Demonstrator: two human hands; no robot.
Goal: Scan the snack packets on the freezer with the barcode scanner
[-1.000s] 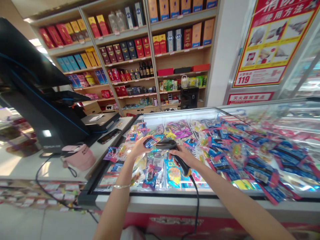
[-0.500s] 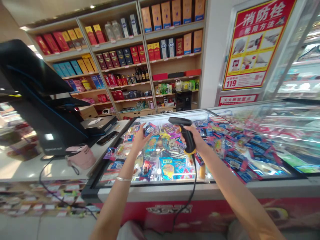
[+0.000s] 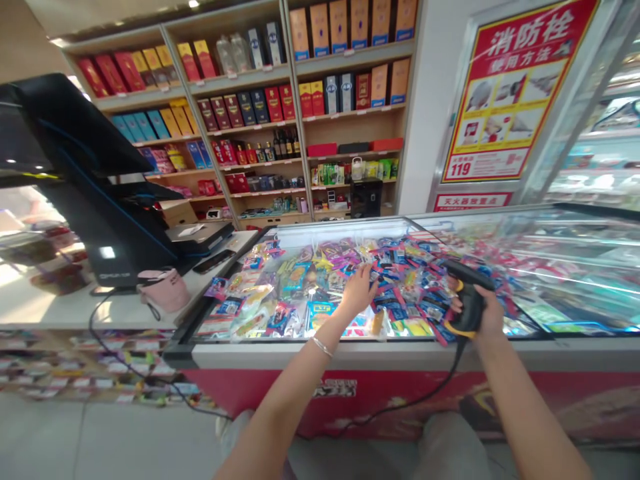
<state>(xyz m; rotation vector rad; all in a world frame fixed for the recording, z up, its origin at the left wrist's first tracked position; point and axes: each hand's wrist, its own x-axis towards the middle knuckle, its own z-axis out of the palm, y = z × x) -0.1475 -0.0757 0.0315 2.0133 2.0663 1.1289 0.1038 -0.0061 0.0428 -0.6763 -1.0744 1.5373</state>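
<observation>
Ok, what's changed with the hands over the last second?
The right hand has carried the black-and-yellow barcode scanner rightward over the freezer, still gripping it. The left hand has moved rightward over the packets, and the blue packet no longer shows in it. The wooden shelves stayed as they were.

chest freezer (image 3: 320, 353): glass-topped, colourful packets (image 3: 320, 280) heaped inside | left of freezer: white counter (image 3: 120, 313) bearing pink bag (image 3: 163, 291), black smartphone (image 3: 214, 261), black checkout terminal (image 3: 100, 227) | behind freezer: wooden shelves (image 3: 253, 162) holding red, blue and yellow boxes (image 3: 260, 107), dark bottles (image 3: 285, 143)
</observation>
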